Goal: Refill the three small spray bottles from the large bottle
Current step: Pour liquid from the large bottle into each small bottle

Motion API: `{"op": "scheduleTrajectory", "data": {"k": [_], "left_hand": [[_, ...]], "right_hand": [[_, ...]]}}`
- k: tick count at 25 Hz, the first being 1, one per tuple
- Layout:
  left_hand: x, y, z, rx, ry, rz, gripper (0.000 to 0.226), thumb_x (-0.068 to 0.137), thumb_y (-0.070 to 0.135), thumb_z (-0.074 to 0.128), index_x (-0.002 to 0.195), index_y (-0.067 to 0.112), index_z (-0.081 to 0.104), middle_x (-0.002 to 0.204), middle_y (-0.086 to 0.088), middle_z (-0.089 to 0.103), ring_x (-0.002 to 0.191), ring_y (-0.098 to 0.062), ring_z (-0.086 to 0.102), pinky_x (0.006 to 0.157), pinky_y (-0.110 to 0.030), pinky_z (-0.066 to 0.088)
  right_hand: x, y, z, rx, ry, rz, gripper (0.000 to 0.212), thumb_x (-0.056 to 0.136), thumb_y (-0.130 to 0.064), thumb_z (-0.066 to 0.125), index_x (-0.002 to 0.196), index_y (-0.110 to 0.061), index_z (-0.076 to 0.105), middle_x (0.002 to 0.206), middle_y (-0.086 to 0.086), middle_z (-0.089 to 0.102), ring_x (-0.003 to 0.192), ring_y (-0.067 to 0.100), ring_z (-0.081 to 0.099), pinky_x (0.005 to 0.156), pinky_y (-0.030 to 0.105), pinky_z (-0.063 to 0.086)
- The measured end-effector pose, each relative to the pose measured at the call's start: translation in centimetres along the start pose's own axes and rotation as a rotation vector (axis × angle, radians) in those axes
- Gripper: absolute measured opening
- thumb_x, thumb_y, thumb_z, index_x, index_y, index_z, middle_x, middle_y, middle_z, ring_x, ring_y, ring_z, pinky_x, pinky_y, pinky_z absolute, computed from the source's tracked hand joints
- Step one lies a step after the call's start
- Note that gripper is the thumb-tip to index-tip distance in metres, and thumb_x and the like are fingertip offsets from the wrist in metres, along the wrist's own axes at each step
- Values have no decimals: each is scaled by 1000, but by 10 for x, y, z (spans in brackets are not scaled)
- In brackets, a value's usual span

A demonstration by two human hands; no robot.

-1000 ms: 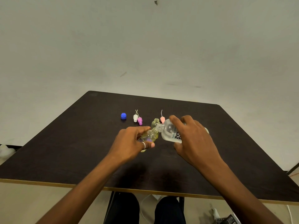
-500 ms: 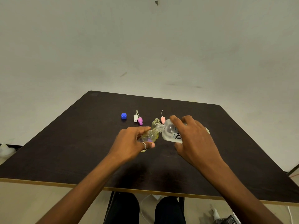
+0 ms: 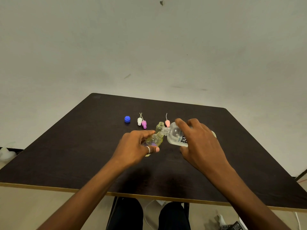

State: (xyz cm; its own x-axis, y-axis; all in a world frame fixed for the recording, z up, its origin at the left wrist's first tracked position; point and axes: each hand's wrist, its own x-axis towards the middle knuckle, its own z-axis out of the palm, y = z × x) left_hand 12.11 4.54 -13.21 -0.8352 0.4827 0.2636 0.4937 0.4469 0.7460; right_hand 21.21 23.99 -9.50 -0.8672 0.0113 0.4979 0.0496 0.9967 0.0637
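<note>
The left hand curled its fingers round a small spray bottle, tipped sideways, near the middle of the table. The right hand gripped the large bottle, tipped so its neck met the small bottle's mouth. Another small bottle stood open just behind them, toward the far edge. Both mouths were tiny. If a hand wobbled, the liquid could miss and spill on the table. If the large bottle tipped too far, the small one could overflow. Since a moment before, almost nothing had moved.
</note>
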Motion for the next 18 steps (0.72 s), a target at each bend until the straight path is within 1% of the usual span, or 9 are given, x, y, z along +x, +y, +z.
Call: {"op": "scheduleTrajectory", "data": {"k": [6, 12, 18], "left_hand": [[0, 0, -1, 11, -5, 8, 69, 75, 33, 82, 138, 26, 54, 131, 5, 64, 115, -5, 62, 102, -27, 49], [-1, 0, 0, -4, 2, -4, 69, 74, 35, 83, 137, 26, 56, 125, 6, 68, 110, -3, 64, 100, -28, 51], [-1, 2, -1, 1, -1, -6, 69, 75, 33, 83, 138, 25, 55, 127, 5, 67, 112, -5, 63, 100, -25, 50]], "right_hand": [[0, 1, 1, 5, 4, 4, 78, 66, -24, 85, 134, -27, 48, 118, 6, 60, 102, 26, 61, 81, 37, 54], [0, 1, -1, 4, 2, 6, 78, 66, -26, 85, 134, -28, 47, 119, 5, 60, 103, 26, 60, 82, 36, 53], [0, 1, 1, 1, 4, 0, 77, 64, -24, 86, 132, -27, 48, 117, 6, 61, 101, 27, 61, 81, 37, 54]]}}
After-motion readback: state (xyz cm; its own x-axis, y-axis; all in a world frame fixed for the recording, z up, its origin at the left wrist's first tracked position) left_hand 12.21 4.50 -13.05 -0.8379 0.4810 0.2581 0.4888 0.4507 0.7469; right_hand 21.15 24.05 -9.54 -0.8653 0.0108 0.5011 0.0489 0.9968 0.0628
